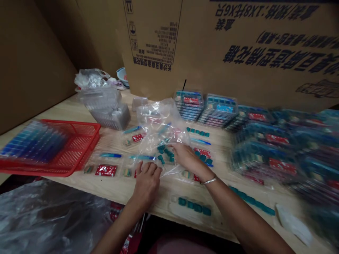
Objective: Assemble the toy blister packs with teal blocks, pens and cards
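A clear plastic bag (pixel 165 109) lies crumpled in the middle of the table, with loose teal blocks (pixel 165 153) at its near end. My right hand (pixel 186 157), with a bangle at the wrist, reaches in from the right over these blocks. Its fingers look bent together at the bag; what they hold is hidden. My left hand (pixel 148 180) rests knuckles up, fingers slightly apart, on a clear tray by a blue pen (pixel 141 157). To its left another tray holds a red patterned packet (pixel 106 170) and a blue pen (pixel 110 155).
A red basket (pixel 86 141) of blue pens stands left, beside stacked empty clear trays (pixel 104 106). Stacks of filled trays (pixel 218 109) line the back and right. A strip of teal blocks (pixel 253 200) lies front right. Large cardboard (pixel 201 46) walls the back.
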The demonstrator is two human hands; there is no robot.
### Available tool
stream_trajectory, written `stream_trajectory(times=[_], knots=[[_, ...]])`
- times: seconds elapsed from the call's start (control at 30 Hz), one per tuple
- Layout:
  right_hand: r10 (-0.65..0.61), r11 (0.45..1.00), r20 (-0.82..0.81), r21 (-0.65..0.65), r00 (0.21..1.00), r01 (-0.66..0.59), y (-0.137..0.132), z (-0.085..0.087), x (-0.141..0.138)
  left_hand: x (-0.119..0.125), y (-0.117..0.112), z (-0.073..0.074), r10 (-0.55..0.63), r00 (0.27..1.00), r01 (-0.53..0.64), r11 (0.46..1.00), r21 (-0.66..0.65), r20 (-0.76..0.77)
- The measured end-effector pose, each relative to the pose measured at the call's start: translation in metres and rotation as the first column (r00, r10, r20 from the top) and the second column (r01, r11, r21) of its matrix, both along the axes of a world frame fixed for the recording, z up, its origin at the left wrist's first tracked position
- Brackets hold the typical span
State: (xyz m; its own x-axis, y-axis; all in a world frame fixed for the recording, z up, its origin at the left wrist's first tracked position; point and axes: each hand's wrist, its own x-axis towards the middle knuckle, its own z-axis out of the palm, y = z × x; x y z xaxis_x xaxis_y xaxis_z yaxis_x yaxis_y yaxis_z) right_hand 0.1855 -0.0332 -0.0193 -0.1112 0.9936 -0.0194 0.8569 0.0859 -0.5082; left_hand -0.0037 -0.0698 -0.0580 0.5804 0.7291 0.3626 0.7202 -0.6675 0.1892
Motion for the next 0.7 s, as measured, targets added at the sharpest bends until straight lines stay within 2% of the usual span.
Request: stream_trajectory(times=[0.13,0.27,0.43,0.57,0.7], knots=[[0.063,0.997,0.025,-0.047,0.998,-0.062,0.023,0.004,-0.018,0.001,0.001,0.0,-0.015,1.0,0.015,1.0,-0.012,0.018],[0.055,0.998,-0.012,-0.031,0.998,-0.055,0.047,-0.008,-0.031,0.003,0.002,0.001,-0.03,0.999,0.03,0.999,-0.033,-0.02],[0.051,0.999,-0.08,0.019,0.996,-0.05,0.056,-0.015,-0.022,0.005,0.002,0.002,-0.005,1.0,0.005,1.0,0.011,-0.023],[0.037,0.989,-0.218,0.146,0.975,-0.005,0.059,-0.002,-0.004,0.006,0.001,0.003,0.021,1.0,-0.02,0.994,0.107,-0.015],[-0.005,0.949,-0.426,0.282,0.905,0.139,0.065,0.018,0.012,0.007,-0.004,0.013,-0.009,1.0,0.006,0.984,0.18,0.02]])
